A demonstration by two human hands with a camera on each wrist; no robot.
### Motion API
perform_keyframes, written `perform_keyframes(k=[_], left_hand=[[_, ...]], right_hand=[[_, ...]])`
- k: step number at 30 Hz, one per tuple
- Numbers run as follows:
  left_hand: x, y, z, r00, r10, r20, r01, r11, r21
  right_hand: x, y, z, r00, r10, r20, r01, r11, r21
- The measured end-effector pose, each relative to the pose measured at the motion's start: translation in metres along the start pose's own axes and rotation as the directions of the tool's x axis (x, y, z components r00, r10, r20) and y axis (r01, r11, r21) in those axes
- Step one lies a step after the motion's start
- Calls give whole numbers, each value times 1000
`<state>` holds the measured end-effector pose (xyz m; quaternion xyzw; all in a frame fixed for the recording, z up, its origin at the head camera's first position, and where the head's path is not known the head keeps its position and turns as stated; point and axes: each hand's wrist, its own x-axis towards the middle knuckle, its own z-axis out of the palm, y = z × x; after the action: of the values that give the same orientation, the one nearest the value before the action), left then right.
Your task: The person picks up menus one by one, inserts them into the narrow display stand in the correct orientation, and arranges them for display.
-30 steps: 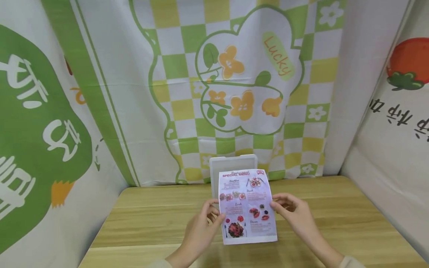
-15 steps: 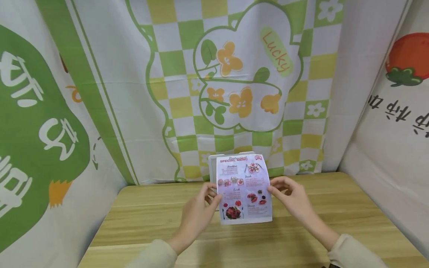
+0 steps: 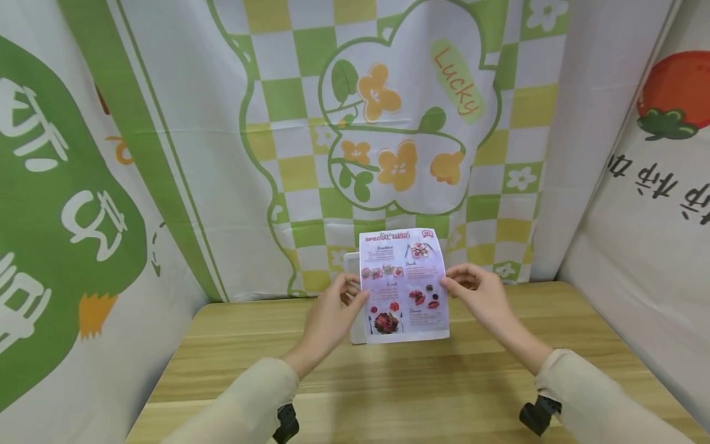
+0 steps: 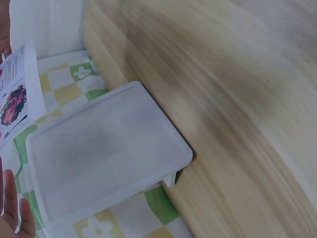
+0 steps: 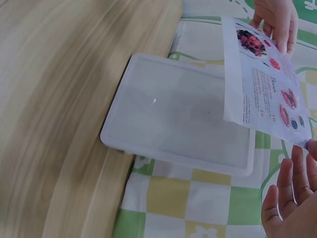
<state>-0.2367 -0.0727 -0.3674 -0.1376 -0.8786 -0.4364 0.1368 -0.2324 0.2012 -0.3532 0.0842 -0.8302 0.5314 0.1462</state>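
Between both hands hangs a printed menu sheet (image 3: 403, 287), a paper page with food pictures and the heading "Special Menu". My left hand (image 3: 334, 308) pinches its left edge, thumb in front. The right edge is pinched by my right hand (image 3: 481, 296), other fingers loosely bent behind. A white framed panel (image 5: 178, 111) stands tilted on the table behind the sheet, mostly hidden by it in the head view. Both wrist views show the panel's blank recessed face and raised rim, with the sheet held up in front, apart from its lower part.
The wooden table (image 3: 249, 370) reaches back to a hanging cloth (image 3: 310, 172) with a green and yellow check. Printed cloth walls (image 3: 627, 246) rise on both sides. A small foot (image 4: 171, 178) props the panel's lower edge.
Both hands have lifted the menu sheet upward and away from the body, so that it now covers most of the panel. More of both sleeves has come into view.
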Motion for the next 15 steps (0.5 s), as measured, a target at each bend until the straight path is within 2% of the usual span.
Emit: perform_keyframes(k=[9, 15], left_hand=[[26, 4, -1, 999, -1, -37, 2, 1000, 29], [39, 3, 3, 998, -12, -60, 15, 999, 43]], right_hand=[[24, 0, 2, 1000, -5, -25, 3, 998, -69], [37, 4, 7, 998, 18, -67, -20, 999, -41]])
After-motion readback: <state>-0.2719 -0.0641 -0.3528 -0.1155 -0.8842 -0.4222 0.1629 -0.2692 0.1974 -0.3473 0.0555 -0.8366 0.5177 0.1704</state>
